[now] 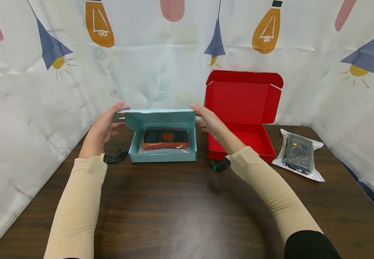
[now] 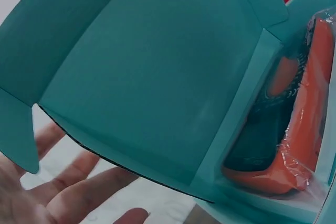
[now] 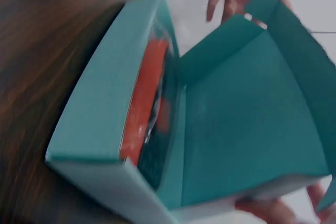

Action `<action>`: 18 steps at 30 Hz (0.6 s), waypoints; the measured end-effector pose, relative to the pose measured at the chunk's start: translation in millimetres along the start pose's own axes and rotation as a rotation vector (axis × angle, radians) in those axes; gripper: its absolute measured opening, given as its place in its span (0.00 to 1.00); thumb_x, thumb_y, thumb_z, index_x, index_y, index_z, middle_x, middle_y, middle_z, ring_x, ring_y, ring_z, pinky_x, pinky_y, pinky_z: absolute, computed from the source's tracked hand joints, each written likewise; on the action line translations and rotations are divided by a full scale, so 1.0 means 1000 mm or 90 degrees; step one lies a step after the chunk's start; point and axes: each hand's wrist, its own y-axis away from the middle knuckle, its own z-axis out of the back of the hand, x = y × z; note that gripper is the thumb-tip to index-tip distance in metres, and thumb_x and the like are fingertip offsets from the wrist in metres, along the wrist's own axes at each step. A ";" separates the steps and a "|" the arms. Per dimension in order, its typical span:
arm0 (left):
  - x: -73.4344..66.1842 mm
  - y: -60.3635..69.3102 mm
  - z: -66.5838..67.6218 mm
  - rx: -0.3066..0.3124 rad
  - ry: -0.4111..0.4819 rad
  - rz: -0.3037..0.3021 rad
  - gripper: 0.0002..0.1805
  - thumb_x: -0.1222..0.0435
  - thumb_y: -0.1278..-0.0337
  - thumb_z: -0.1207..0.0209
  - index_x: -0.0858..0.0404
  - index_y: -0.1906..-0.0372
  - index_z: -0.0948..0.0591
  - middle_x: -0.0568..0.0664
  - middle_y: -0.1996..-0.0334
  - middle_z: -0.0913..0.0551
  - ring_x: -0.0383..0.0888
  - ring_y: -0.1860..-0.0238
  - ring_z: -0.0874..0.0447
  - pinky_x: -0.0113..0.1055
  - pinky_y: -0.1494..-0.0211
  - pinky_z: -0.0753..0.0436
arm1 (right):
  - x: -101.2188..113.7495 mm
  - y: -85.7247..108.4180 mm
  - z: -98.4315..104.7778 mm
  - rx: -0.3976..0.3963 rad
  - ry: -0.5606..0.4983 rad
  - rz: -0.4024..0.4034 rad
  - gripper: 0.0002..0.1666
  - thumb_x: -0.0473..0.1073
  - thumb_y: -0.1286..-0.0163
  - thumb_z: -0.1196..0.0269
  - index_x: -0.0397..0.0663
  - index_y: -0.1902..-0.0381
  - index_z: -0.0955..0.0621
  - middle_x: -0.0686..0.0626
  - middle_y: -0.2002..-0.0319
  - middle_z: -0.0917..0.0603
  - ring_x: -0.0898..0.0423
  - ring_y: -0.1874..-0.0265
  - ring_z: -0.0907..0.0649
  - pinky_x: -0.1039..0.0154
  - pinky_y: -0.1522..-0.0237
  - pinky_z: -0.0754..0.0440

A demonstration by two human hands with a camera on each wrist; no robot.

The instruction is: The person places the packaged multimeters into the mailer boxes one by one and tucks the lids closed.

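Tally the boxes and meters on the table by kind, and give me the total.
Boxes: 2 (blue box, red box)
Meters: 2 (orange meter inside the blue box, dark meter beside the red box)
Total: 4

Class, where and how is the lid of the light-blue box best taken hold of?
Probably at both corners of its free edge, coming from the sides, with the left hand and right hand opposite each other. The lid stands raised and partly open, a wide panel spanning the light-blue box, so holding both ends should stop it twisting.
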 end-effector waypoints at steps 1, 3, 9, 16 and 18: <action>-0.001 0.000 0.001 0.013 -0.026 -0.006 0.47 0.31 0.32 0.54 0.57 0.19 0.39 0.57 0.20 0.47 0.57 0.33 0.28 0.60 0.29 0.35 | 0.000 0.000 0.002 0.013 0.018 0.006 0.43 0.64 0.24 0.47 0.51 0.20 0.40 0.44 0.23 0.38 0.32 0.28 0.34 0.36 0.28 0.39; -0.001 0.000 0.003 0.040 -0.058 -0.016 0.45 0.33 0.29 0.56 0.57 0.19 0.40 0.53 0.18 0.52 0.61 0.28 0.34 0.57 0.30 0.35 | -0.003 -0.001 0.005 0.043 0.043 0.026 0.40 0.60 0.23 0.46 0.48 0.22 0.37 0.43 0.24 0.36 0.32 0.28 0.34 0.36 0.28 0.39; -0.001 0.000 0.010 0.101 -0.135 -0.077 0.39 0.40 0.23 0.57 0.59 0.19 0.39 0.55 0.19 0.49 0.67 0.26 0.40 0.57 0.30 0.35 | -0.006 -0.002 0.014 0.124 0.065 0.090 0.35 0.53 0.21 0.45 0.46 0.23 0.35 0.42 0.29 0.31 0.39 0.31 0.29 0.41 0.28 0.36; 0.005 0.002 0.012 0.115 -0.200 -0.151 0.30 0.50 0.20 0.52 0.58 0.22 0.32 0.58 0.24 0.37 0.59 0.30 0.34 0.65 0.30 0.38 | -0.007 0.000 0.019 0.138 0.111 0.104 0.36 0.51 0.26 0.40 0.50 0.24 0.33 0.45 0.30 0.32 0.46 0.32 0.32 0.45 0.32 0.30; 0.006 0.004 0.012 0.115 -0.216 -0.168 0.30 0.53 0.21 0.50 0.60 0.22 0.32 0.58 0.24 0.38 0.57 0.30 0.35 0.64 0.30 0.36 | -0.007 0.002 0.021 0.135 0.130 0.112 0.36 0.50 0.28 0.38 0.51 0.24 0.32 0.46 0.29 0.33 0.47 0.31 0.34 0.45 0.35 0.27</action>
